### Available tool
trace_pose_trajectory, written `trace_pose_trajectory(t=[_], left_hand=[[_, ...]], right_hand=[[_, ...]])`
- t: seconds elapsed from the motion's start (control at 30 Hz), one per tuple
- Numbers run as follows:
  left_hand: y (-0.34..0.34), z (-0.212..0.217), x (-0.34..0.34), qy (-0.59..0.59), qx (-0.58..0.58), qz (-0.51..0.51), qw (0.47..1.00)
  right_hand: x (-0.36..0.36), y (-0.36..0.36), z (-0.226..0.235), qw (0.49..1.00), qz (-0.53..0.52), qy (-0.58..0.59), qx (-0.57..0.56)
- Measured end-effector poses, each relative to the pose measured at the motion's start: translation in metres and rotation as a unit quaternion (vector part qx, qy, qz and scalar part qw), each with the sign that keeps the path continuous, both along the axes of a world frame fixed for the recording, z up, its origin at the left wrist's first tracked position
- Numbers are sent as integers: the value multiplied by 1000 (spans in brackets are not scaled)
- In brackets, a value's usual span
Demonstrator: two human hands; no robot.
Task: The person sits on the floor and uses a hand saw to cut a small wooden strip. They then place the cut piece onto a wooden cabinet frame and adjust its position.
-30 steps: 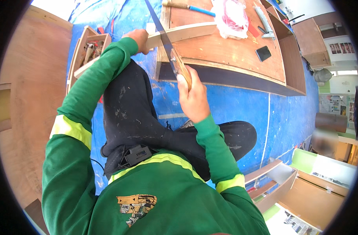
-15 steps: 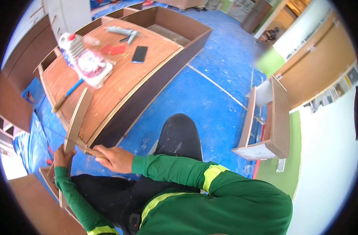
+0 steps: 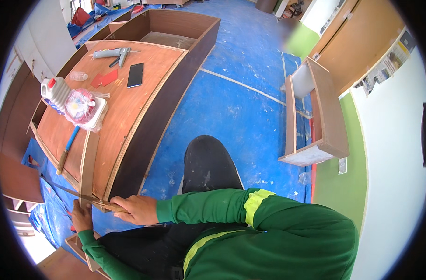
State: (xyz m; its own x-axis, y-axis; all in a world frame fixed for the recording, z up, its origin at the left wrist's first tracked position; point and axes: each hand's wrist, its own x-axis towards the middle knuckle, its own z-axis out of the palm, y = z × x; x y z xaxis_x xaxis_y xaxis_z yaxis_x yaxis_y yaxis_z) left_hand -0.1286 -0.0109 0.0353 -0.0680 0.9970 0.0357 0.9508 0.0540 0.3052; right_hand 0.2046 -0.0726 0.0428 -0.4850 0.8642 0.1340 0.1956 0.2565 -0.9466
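A long, narrow wood strip slants from the plywood-topped cabinet down toward my lap. My left hand is closed around its near part, just below the cabinet's corner. In my right hand is the wooden handle of a handsaw, its thin dark blade lying across the strip just above my left fingers. Whether the teeth have cut into the wood is too small to tell. Beside the strip's far part a blue-handled hammer-like tool rests on the plywood.
On the plywood lie a white jug, a bagged pink-and-white tub, a clear bottle, red sheets, a caulking gun and a phone. An open wooden box unit stands at right on the blue-covered floor.
My view has shifted, so the cabinet sits farther left and lower. The saw stays across the strip near my left hand, and both hands keep their hold.
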Motion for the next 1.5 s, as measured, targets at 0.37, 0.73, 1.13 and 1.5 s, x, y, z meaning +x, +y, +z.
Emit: trace_pose_trajectory(t=[0.37, 0.73, 1.13, 1.5], left_hand=[[15, -50, -42, 56, 46, -36, 997], [8, -15, -13, -4, 51, -64, 997], [6, 0, -2, -15, 19, -52, 998], [4, 7, 8, -67, 22, -65, 995]], right_hand=[[1, 1, -4, 999, 7, 18, -26], [-2, -1, -13, 1000, -9, 3, 10], [3, 1, -4, 999, 19, -18, -18], [3, 2, -8, 1000, 15, -26, -4]])
